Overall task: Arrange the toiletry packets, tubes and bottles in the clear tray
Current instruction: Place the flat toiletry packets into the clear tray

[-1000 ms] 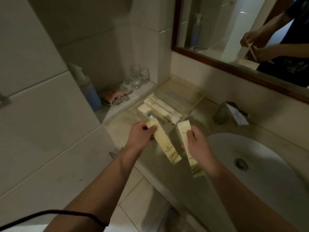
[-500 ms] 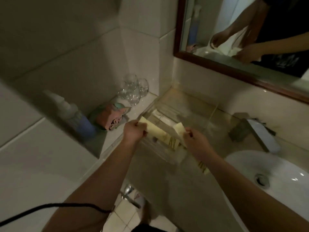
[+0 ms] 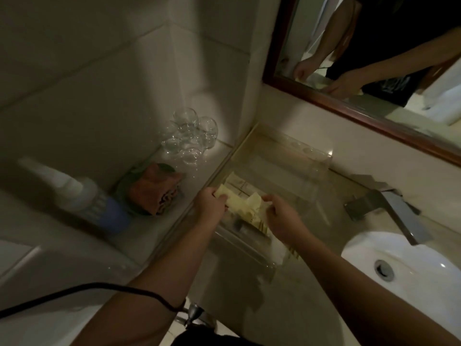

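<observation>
The clear tray [image 3: 294, 168] sits on the counter in the corner by the wall. Inside its left part lie pale packets [image 3: 240, 186]. My left hand [image 3: 209, 204] pinches the end of a long cream packet [image 3: 237, 203] over the tray's near side. My right hand [image 3: 282, 217] grips a second cream packet [image 3: 257, 208], whose striped lower end sticks out below my wrist. Both packets cross each other just above the tray floor. The tray's right part shows no items.
On a ledge to the left stand clear glasses [image 3: 189, 138], a folded pinkish cloth on a green dish [image 3: 154, 189] and a blue-based bottle [image 3: 82, 196]. A metal tap [image 3: 389, 211] and white basin [image 3: 404, 268] lie right. A mirror [image 3: 374, 46] hangs above.
Both hands moved forward and down from over the counter into the tray, carrying the two cream packets; the view tilted and closed in on the tray.
</observation>
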### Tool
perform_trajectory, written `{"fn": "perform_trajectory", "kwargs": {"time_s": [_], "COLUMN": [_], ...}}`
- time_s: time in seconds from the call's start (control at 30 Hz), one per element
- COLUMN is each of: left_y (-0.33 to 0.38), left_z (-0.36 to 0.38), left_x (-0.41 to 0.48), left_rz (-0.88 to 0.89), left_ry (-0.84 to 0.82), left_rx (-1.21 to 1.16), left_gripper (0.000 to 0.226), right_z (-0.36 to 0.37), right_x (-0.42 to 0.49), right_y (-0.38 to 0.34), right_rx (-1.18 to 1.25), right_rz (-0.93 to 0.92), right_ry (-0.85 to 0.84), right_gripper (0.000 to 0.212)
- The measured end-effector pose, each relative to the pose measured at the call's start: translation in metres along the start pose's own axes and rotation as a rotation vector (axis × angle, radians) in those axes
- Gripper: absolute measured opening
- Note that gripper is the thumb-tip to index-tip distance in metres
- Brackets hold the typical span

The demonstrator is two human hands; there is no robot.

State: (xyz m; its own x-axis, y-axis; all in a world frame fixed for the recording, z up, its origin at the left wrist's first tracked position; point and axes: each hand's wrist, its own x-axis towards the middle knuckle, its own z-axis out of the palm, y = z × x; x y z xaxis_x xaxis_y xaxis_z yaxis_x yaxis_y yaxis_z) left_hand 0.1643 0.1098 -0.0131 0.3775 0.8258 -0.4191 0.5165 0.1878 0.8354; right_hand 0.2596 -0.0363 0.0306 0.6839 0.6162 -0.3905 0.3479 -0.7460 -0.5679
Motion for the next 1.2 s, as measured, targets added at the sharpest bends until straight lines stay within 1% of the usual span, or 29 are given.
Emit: {"fn": "perform_trajectory", "kwargs": {"time_s": [0.1, 0.23, 0.33, 0.43, 0.57, 0.67, 0.8, 0.9, 1.03, 1.1, 1.2], "left_y": [-0.003, -0.003, -0.002, -0.007, -0.01, -0.012, -0.016, -0.018, -0.02, -0.022, -0.024], "left_z": [0.002, 0.001, -0.007, -0.018, -0.025, -0.024, -0.02, -0.018, -0.022, -0.025, -0.027], "left_x": [0.0, -0.001, 0.0, 0.004, 0.008, 0.007, 0.001, -0.003, -0.004, -0.004, -0.002], "left_rz": [0.045, 0.142, 0.139, 0.122, 0.095, 0.087, 0.103, 0.137, 0.192, 0.227, 0.233], "left_ry": [0.021, 0.075, 0.069, 0.036, -0.028, -0.038, 0.014, 0.063, 0.121, 0.136, 0.135], "left_rx": [0.082, 0.217, 0.278, 0.349, 0.39, 0.404, 0.423, 0.424, 0.469, 0.492, 0.49], "left_gripper": [0.023, 0.025, 0.028, 0.03, 0.028, 0.027, 0.024, 0.02, 0.025, 0.025, 0.02], "right_z": [-0.001, -0.001, 0.001, 0.006, 0.013, 0.014, 0.014, 0.018, 0.027, 0.029, 0.027], "right_x": [0.006, 0.013, 0.016, 0.017, 0.018, 0.02, 0.02, 0.02, 0.019, 0.018, 0.017], "right_y": [0.002, 0.004, 0.004, 0.006, 0.009, 0.013, 0.01, 0.003, -0.001, 0.0, 0.002], "right_rx": [0.017, 0.03, 0.043, 0.043, 0.055, 0.065, 0.079, 0.102, 0.046, 0.033, 0.024], "right_rz": [0.029, 0.039, 0.025, -0.01, -0.032, -0.029, -0.033, -0.061, -0.111, -0.127, -0.162], "right_ry": [0.009, -0.044, -0.076, -0.084, -0.102, -0.107, -0.16, -0.2, -0.207, -0.216, -0.215], "right_gripper": [0.031, 0.037, 0.04, 0.038, 0.036, 0.038, 0.044, 0.04, 0.037, 0.035, 0.033]}}
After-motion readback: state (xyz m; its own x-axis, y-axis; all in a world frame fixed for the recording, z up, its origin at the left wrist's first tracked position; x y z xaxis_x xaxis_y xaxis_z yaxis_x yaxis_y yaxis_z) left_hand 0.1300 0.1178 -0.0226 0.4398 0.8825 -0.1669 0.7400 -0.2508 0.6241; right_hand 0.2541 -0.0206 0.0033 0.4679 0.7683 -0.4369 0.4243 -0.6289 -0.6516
